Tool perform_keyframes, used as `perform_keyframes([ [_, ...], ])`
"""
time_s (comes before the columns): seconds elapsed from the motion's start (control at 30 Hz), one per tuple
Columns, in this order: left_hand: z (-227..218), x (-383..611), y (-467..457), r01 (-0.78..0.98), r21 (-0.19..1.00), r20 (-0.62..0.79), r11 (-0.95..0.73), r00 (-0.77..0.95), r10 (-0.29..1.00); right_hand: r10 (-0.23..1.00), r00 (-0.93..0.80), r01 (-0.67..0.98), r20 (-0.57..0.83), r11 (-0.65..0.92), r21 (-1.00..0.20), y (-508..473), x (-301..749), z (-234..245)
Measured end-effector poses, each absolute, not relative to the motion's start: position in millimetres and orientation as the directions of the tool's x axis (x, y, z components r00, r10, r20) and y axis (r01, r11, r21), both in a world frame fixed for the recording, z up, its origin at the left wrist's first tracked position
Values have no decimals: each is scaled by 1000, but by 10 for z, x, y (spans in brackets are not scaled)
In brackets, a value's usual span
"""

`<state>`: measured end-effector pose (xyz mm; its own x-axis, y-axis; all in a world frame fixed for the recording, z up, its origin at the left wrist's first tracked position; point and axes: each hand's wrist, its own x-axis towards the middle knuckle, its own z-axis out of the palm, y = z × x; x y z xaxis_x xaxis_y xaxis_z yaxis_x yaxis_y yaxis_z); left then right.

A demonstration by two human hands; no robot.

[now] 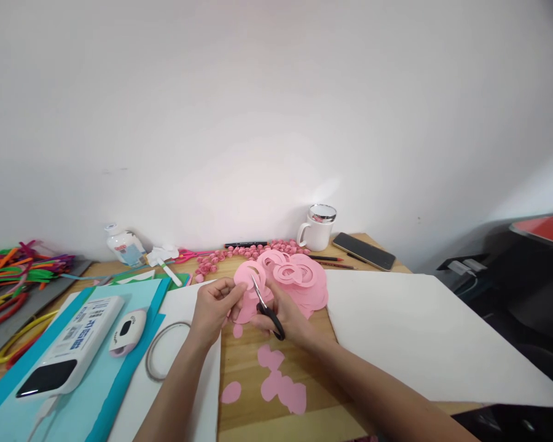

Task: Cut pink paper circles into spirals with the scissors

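My left hand pinches a pink paper circle at its left edge, holding it just above the wooden table. My right hand grips black-handled scissors, whose blades point up into the pink paper. Behind the hands lies a stack of pink spiral-cut circles. Pink paper scraps lie on the table in front of my forearms.
A white mug, a dark phone, pencils and small pink paper roses line the wall. A large white sheet lies right. On the left are blue paper, a power bank, a wire ring and coloured pipe cleaners.
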<state>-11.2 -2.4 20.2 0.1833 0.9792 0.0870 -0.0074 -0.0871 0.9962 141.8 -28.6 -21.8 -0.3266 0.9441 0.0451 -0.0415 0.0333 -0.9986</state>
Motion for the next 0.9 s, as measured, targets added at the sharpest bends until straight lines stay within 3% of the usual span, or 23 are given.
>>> perform_keyframes([
  [0.23, 215, -118, -24, -46, 991, 129, -124, 142, 981, 948, -318, -92, -13, -45, -995, -273, 1401, -270],
  [0.47, 204, -104, -23, -63, 989, 143, -136, 118, 983, 940, -335, -117, 56, 18, -993, -274, 1399, -307],
  [0.7, 181, -121, -26, 16, 989, 143, -148, 169, 975, 931, -361, -77, 44, 17, -997, -291, 1395, -279],
  [0.9, 183, -146, -16, 85, 988, 102, -126, 246, 964, 930, -361, -181, 72, 6, -984, -303, 1413, -179],
])
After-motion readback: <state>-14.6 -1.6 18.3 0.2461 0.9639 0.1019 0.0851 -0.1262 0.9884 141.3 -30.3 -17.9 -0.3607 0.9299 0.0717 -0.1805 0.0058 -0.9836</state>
